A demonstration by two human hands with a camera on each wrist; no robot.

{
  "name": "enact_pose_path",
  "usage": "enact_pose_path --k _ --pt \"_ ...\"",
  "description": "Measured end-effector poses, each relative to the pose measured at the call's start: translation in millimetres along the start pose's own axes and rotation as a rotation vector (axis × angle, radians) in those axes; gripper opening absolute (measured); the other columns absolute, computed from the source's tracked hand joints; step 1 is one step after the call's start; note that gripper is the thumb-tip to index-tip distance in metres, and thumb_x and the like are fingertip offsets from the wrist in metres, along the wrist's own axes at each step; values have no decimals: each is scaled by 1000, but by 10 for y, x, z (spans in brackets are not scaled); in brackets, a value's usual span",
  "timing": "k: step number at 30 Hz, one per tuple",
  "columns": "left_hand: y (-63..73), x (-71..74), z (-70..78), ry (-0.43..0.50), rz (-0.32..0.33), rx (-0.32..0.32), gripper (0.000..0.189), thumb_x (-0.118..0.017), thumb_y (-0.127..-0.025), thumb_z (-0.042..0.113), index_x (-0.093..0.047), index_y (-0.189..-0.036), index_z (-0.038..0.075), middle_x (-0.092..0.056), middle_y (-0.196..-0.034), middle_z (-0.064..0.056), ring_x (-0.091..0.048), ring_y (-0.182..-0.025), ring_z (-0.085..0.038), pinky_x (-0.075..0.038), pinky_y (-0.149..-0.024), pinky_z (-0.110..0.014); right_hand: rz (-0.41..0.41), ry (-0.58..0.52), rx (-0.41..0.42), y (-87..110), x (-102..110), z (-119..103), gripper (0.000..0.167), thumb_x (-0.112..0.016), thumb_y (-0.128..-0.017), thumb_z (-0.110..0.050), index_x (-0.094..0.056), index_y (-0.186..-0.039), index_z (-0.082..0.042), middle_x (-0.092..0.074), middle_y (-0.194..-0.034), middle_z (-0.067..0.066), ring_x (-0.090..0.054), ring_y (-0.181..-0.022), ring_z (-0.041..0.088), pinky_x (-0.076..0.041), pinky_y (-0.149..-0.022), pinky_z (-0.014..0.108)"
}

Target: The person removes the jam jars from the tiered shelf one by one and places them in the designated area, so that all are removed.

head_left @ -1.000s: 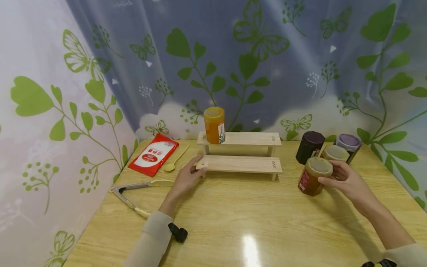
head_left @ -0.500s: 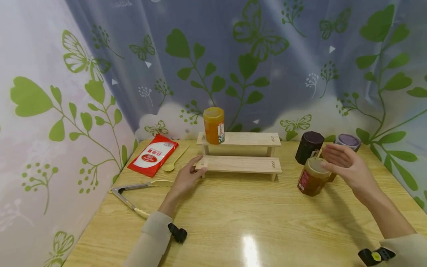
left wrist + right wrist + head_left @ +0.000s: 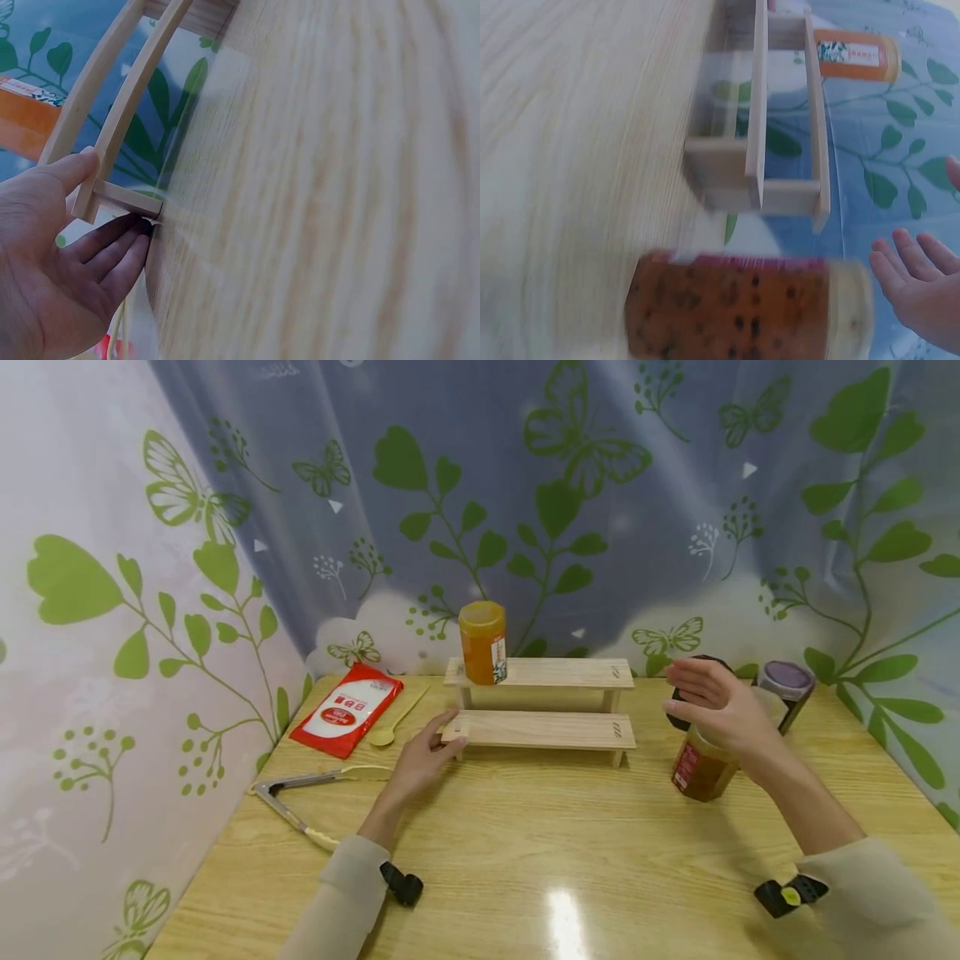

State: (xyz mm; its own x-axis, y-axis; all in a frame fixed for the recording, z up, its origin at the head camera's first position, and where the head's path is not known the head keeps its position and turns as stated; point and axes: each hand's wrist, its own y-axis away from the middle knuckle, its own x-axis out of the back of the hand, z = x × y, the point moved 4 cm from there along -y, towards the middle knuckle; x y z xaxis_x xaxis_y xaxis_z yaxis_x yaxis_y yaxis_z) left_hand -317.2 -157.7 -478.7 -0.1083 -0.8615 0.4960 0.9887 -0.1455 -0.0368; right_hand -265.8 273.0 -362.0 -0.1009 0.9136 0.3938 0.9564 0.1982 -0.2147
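Note:
My left hand (image 3: 420, 758) holds the left end of a two-step wooden stand (image 3: 540, 729). In the left wrist view its thumb lies on the front step's end, with the other fingers by the leg below. My right hand (image 3: 723, 710) is in the air with fingers extended, over a jar of reddish-brown contents (image 3: 701, 772) with a pale lid. That jar (image 3: 735, 307) shows dark specks in the right wrist view, apart from the hand (image 3: 926, 289). A dark jar (image 3: 678, 717) is partly hidden behind the hand. An orange jar (image 3: 483, 647) stands on the back step's left end.
A purple-lidded jar (image 3: 787, 678) and a partly hidden pale-lidded jar (image 3: 772, 703) stand at the right back. On the left lie a red and white packet (image 3: 347, 710), a yellow spoon (image 3: 384, 737) and opened tongs (image 3: 281, 806). A patterned curtain (image 3: 480, 510) hangs behind the table.
My right hand lets go of the reddish-brown jar, lifts and moves left over it, now covering part of the dark jar. My left hand stays on the stand.

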Motion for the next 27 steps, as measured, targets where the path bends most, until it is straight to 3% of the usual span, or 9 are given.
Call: enact_pose_path --k 3,9,13,18,27 --pt "-12 5 6 7 -2 -1 58 -67 -102 45 -45 -156 44 -59 -77 -8 -43 -67 -15 -36 -63 -31 -24 -27 11 -98 -126 -61 65 -68 -104 -23 -37 -160 -11 -42 -159 18 -40 -146 32 -40 -105 13" --pt "-36 12 10 8 -1 -13 60 -66 -102 46 -44 -157 42 -60 -75 -7 -39 -62 -14 -34 -60 -31 -68 -99 -19 -297 -345 -142 69 -69 -103 -24 -35 -161 -11 -42 -160 17 -38 -148 34 -39 -109 18" --pt "-30 8 -6 23 -4 -6 59 -67 -101 46 -45 -156 43 -72 -85 -8 -48 -68 -16 -36 -63 -32 -95 -133 -43 -445 -477 -152 69 -68 -104 -24 -33 -162 -9 -40 -161 18 -37 -149 34 -36 -117 35" --pt "-24 6 -12 26 -2 -7 60 -67 -102 44 -44 -157 41 -74 -89 -8 -56 -76 -17 -41 -71 -33 -121 -155 -60 -631 -642 -126 69 -69 -103 -24 -33 -161 -7 -40 -161 19 -37 -149 37 -31 -119 54" --pt "0 4 -6 0 2 -5 61 -67 -102 43 -44 -158 39 -72 -84 -7 -52 -74 -13 -39 -71 -32 -167 -126 -41 -901 -950 -143 74 -71 -101 -26 -32 -161 -5 -40 -161 19 -37 -149 38 -33 -118 57"
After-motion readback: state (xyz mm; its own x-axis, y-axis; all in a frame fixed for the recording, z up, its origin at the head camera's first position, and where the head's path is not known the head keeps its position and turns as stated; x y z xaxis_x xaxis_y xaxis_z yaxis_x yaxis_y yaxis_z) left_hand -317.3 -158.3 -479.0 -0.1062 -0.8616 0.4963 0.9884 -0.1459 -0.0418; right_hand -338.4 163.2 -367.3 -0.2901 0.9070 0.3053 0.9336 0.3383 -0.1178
